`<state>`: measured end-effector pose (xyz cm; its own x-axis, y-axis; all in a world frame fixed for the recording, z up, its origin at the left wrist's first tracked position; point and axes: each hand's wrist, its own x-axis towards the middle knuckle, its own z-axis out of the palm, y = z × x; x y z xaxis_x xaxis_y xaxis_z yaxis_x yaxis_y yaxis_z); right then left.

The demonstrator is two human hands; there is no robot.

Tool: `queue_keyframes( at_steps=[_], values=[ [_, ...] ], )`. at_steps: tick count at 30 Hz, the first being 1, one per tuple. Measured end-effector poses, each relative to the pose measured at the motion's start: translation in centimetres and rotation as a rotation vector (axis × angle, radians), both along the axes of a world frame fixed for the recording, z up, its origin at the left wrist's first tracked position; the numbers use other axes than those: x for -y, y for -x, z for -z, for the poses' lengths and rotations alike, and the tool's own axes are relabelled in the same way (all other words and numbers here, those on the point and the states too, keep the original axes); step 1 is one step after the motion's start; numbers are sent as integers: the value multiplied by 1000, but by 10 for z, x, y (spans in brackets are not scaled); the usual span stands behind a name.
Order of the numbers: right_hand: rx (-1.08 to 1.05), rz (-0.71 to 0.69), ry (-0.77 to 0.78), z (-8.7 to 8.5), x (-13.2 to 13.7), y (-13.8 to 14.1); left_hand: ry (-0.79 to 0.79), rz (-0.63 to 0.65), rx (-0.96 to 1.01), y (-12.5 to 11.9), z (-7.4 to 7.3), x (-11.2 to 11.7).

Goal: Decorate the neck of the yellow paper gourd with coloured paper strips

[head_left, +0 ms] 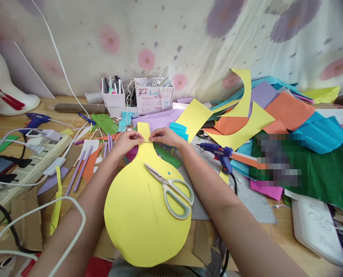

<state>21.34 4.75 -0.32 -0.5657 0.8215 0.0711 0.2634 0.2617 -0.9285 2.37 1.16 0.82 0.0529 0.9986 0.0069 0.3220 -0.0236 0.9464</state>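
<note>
A yellow paper cutout (131, 215) with a large round body and a narrow neck lies in front of me, the neck pointing away. My left hand (127, 143) pinches the left edge of the neck between closed fingertips. Opposite it, my right hand (167, 137) grips the right edge the same way. A thin pale line crosses the neck between my fingertips; whether it is a fold or a thin stick, I cannot tell. On the round part rest scissors (174, 192) with pale green and white handles, slightly apart at the blades.
To the right lies a blue glue gun (219, 154), near heaped coloured paper (289, 111). At left are another glue gun (37, 121), a power strip (41, 165) and looping white cables (80, 215). White boxes (154, 96) with pens and wire stand at the back.
</note>
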Motion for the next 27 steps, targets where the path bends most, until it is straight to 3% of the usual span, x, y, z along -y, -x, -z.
queue_keyframes(
  at_steps=[14,20,24,26,27],
  values=[
    [265,-11,-209,-14,11,6,59,-52,116,1,-2,1],
    [425,-32,-385,-26,19,12,34,-79,24,8,4,-4],
    [478,-41,-503,-24,22,14,-221,80,-269,10,-11,0],
    [478,-34,-526,-23,22,15,-262,208,-380,8,-22,5],
    [472,-36,-527,-23,23,16,-265,209,-411,7,-27,8]
  ],
)
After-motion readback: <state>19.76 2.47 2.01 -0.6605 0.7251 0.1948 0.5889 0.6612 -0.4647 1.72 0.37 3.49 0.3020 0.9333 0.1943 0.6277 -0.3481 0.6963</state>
